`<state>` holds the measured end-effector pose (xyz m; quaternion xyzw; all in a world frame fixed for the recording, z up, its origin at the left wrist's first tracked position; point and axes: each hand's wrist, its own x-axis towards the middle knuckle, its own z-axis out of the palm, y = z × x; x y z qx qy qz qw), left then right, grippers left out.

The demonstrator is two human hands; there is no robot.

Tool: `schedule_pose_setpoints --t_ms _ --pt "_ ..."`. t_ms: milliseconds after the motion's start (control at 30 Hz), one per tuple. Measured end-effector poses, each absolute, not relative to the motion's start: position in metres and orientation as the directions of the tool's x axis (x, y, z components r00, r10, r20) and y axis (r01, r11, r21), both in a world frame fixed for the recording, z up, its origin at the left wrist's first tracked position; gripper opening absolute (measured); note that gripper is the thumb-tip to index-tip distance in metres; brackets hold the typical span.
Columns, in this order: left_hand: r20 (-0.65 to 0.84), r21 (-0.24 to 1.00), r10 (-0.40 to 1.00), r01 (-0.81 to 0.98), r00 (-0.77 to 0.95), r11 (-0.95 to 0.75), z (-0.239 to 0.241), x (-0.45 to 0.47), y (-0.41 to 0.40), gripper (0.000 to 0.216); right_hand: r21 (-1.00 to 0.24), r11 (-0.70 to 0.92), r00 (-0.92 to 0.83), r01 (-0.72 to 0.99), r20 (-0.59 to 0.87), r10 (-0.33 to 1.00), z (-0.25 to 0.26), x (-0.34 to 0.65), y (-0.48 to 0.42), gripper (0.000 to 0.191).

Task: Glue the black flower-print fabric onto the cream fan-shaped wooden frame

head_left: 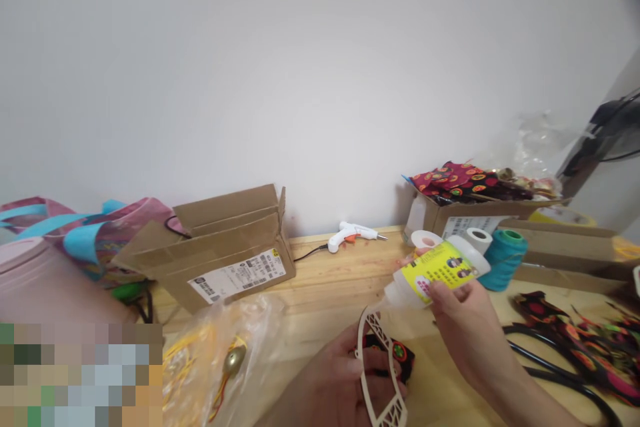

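Observation:
In my right hand [467,320] is a white glue bottle [440,268] with a yellow label, tipped so that its nozzle points down to the left. The nozzle is at the top end of a pale, curved openwork frame [366,373]; whether it touches cannot be made out. My left hand [340,370] grips this frame from the left, its fingers passing behind the openings. Dark patterned fabric [404,355] shows behind the frame, close to my left fingers.
A white glue gun [353,236] lies by the wall, beside an open cardboard box [235,253]. Teal thread [504,260] and a fabric-filled box [460,213] stand at right, near black scissor handles [560,353]. A plastic bag [250,320] holds a bell at left.

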<state>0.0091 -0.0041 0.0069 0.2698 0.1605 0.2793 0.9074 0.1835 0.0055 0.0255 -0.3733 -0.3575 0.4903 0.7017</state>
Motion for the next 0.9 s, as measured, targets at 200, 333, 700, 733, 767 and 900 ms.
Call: schedule_pose_setpoints --t_ms 200,333,700,733,767,900 --pt "-0.176 0.559 0.557 -0.383 0.812 0.735 0.0127 0.0108 -0.0035 0.037 -0.952 0.202 0.302 -0.229 0.128 0.945 0.0284 0.1854 0.0048 0.024" --pt "-0.175 0.525 0.562 -0.406 0.808 0.748 0.0097 0.0100 -0.0039 0.035 -0.964 0.194 0.299 -0.182 0.134 0.945 0.0307 0.1853 0.0033 0.021" --pt "-0.189 0.483 0.583 -0.443 0.790 0.756 0.0088 0.0124 -0.0048 0.039 -0.934 0.233 0.270 -0.270 0.159 0.950 0.0290 0.1846 0.0046 0.055" --pt "-0.192 0.484 0.581 -0.439 0.791 0.757 0.0090 0.0126 -0.0049 0.039 -0.932 0.239 0.269 -0.274 0.165 0.949 0.0293 0.1843 0.0042 0.058" --pt "-0.195 0.484 0.580 -0.437 0.791 0.759 0.0089 0.0126 -0.0048 0.039 -0.929 0.245 0.267 -0.277 0.171 0.948 0.0295 0.1841 0.0039 0.061" --pt "-0.180 0.476 0.577 -0.443 0.796 0.760 0.0057 0.0118 -0.0046 0.040 -0.924 0.260 0.258 -0.281 0.188 0.948 0.0290 0.1842 0.0028 0.063"
